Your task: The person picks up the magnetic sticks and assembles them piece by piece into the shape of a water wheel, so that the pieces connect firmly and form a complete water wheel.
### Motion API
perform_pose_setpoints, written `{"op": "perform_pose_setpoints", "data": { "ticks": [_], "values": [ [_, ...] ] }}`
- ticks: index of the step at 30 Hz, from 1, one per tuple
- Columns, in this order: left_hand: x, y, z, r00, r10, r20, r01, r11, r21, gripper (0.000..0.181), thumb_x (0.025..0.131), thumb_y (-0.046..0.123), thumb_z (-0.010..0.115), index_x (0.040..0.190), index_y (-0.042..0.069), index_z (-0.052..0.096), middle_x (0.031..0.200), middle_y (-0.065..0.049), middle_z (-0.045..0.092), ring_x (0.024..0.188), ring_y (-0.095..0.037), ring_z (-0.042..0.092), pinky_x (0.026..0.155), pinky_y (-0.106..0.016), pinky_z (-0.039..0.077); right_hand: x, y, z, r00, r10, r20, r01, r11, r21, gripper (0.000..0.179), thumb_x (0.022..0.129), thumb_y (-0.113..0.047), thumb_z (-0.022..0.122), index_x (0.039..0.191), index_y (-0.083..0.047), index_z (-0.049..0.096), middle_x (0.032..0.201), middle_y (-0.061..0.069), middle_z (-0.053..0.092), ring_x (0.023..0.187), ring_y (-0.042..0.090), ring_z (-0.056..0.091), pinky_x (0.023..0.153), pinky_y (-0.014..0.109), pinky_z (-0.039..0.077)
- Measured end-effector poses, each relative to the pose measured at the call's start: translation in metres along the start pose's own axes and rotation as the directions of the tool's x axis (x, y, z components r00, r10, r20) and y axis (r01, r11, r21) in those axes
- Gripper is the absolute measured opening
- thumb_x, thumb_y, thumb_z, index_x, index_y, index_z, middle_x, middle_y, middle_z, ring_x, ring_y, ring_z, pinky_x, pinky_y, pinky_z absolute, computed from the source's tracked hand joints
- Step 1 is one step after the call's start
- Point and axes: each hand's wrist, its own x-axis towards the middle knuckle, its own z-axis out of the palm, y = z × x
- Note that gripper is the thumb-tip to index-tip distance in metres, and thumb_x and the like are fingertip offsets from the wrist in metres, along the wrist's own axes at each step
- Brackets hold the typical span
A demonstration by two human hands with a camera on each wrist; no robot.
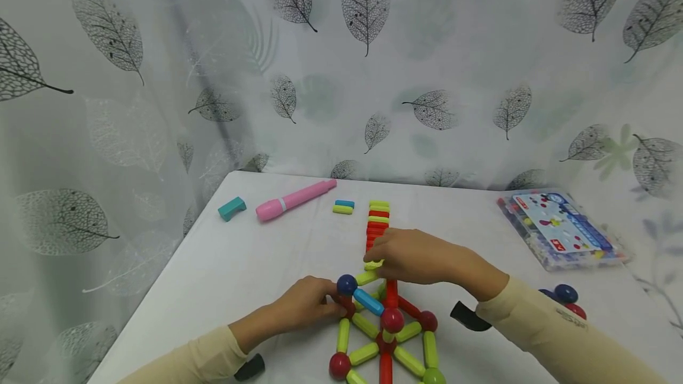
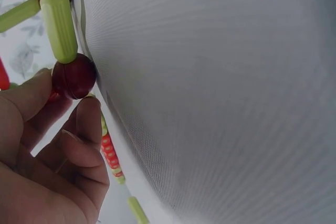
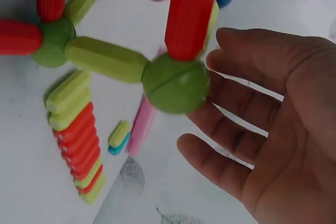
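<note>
A magnetic stick-and-ball frame (image 1: 386,344) of yellow-green, red and blue rods joined by balls stands at the front of the table. My left hand (image 1: 301,306) pinches a dark red ball (image 2: 74,76) at the frame's left side between thumb and finger. My right hand (image 1: 413,255) reaches over the far side of the frame. In the right wrist view its spread, gently bent fingers are close against a green ball (image 3: 176,83), below a red rod (image 3: 192,14). A blue rod (image 1: 369,301) links a dark blue ball (image 1: 347,285) and a red ball (image 1: 392,320) at the top.
Behind the right hand runs a row of red and yellow-green rods (image 1: 378,218). Farther left lie two short rods (image 1: 343,207), a pink pen-like tool (image 1: 296,199) and a teal block (image 1: 232,208). A plastic case (image 1: 560,227) and loose balls (image 1: 566,293) are at right.
</note>
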Motion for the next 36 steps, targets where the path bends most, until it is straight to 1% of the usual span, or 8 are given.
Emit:
{"op": "perform_pose_setpoints", "data": {
  "ticks": [3, 7, 14, 17, 20, 24, 29, 36],
  "values": [
    [0.000, 0.000, 0.001, 1.000, 0.005, 0.004, -0.005, 1.000, 0.000, 0.021, 0.092, 0.025, 0.077, 0.112, 0.020, 0.078, 0.094, 0.015, 0.074, 0.079, 0.001, 0.059, 0.073, -0.019, 0.051, -0.013, 0.009, -0.002, 0.997, 0.061, -0.047, -0.060, 0.998, 0.033, 0.031, 0.095, -0.024, 0.074, 0.125, -0.019, 0.073, 0.116, -0.007, 0.072, 0.109, 0.016, 0.064, 0.091, 0.036, 0.057],
    [-0.002, -0.001, 0.000, 1.000, -0.010, 0.019, 0.010, 1.000, 0.000, 0.027, 0.090, 0.026, 0.079, 0.116, 0.022, 0.074, 0.096, 0.013, 0.074, 0.083, 0.001, 0.062, 0.076, -0.020, 0.052, -0.033, 0.026, 0.001, 0.982, 0.165, -0.095, -0.158, 0.985, 0.075, 0.032, 0.095, -0.025, 0.073, 0.126, -0.017, 0.071, 0.108, -0.008, 0.072, 0.096, 0.009, 0.066, 0.080, 0.029, 0.058],
    [-0.002, -0.004, -0.004, 0.999, -0.039, 0.034, 0.038, 0.999, 0.035, 0.033, 0.088, 0.027, 0.080, 0.120, 0.024, 0.071, 0.100, 0.012, 0.072, 0.089, -0.002, 0.062, 0.080, -0.022, 0.053, -0.069, 0.046, 0.018, 0.963, 0.270, -0.004, -0.261, 0.936, 0.235, 0.028, 0.094, -0.024, 0.074, 0.120, -0.014, 0.072, 0.094, -0.015, 0.068, 0.081, 0.002, 0.060, 0.070, 0.021, 0.054],
    [0.000, -0.004, -0.006, 0.999, -0.029, 0.037, 0.028, 0.999, 0.029, 0.032, 0.088, 0.025, 0.081, 0.119, 0.025, 0.072, 0.103, 0.011, 0.072, 0.087, -0.002, 0.062, 0.078, -0.021, 0.053, -0.079, 0.052, 0.027, 0.959, 0.284, 0.011, -0.278, 0.929, 0.246, 0.026, 0.094, -0.023, 0.075, 0.118, -0.013, 0.073, 0.092, -0.015, 0.067, 0.078, 0.002, 0.059, 0.068, 0.021, 0.053],
    [0.000, -0.004, -0.007, 0.999, -0.022, 0.045, 0.021, 1.000, 0.020, 0.029, 0.088, 0.023, 0.081, 0.115, 0.022, 0.073, 0.102, 0.011, 0.073, 0.082, -0.002, 0.061, 0.075, -0.021, 0.053, -0.079, 0.060, 0.032, 0.950, 0.311, -0.031, -0.299, 0.933, 0.203, 0.026, 0.093, -0.022, 0.075, 0.117, -0.013, 0.073, 0.091, -0.013, 0.067, 0.076, 0.003, 0.057, 0.066, 0.021, 0.052],
    [0.000, -0.004, -0.006, 0.999, -0.025, 0.049, 0.024, 1.000, 0.021, 0.026, 0.087, 0.022, 0.081, 0.112, 0.019, 0.075, 0.099, 0.014, 0.073, 0.080, -0.002, 0.059, 0.075, -0.020, 0.052, -0.063, 0.075, 0.034, 0.933, 0.341, -0.115, -0.330, 0.938, 0.105, 0.027, 0.092, -0.019, 0.076, 0.118, -0.012, 0.073, 0.091, -0.008, 0.068, 0.078, 0.007, 0.059, 0.067, 0.024, 0.053],
    [0.001, -0.005, -0.002, 0.999, -0.009, 0.049, 0.009, 1.000, 0.014, 0.024, 0.089, 0.020, 0.079, 0.112, 0.019, 0.075, 0.096, 0.016, 0.072, 0.083, -0.001, 0.059, 0.077, -0.020, 0.052, -0.020, 0.091, 0.035, 0.922, 0.358, -0.146, -0.361, 0.932, 0.000, 0.032, 0.091, -0.020, 0.077, 0.121, -0.011, 0.072, 0.095, -0.001, 0.070, 0.083, 0.014, 0.063, 0.072, 0.032, 0.058],
    [0.001, -0.006, -0.001, 0.999, 0.003, 0.035, -0.003, 1.000, 0.013, 0.022, 0.090, 0.019, 0.078, 0.112, 0.018, 0.075, 0.095, 0.015, 0.073, 0.083, 0.001, 0.059, 0.078, -0.020, 0.052, 0.064, 0.105, 0.021, 0.946, 0.283, -0.158, -0.303, 0.945, -0.121, 0.033, 0.095, -0.020, 0.074, 0.126, -0.011, 0.070, 0.111, 0.006, 0.070, 0.094, 0.020, 0.066, 0.079, 0.035, 0.059]
  ]
}}
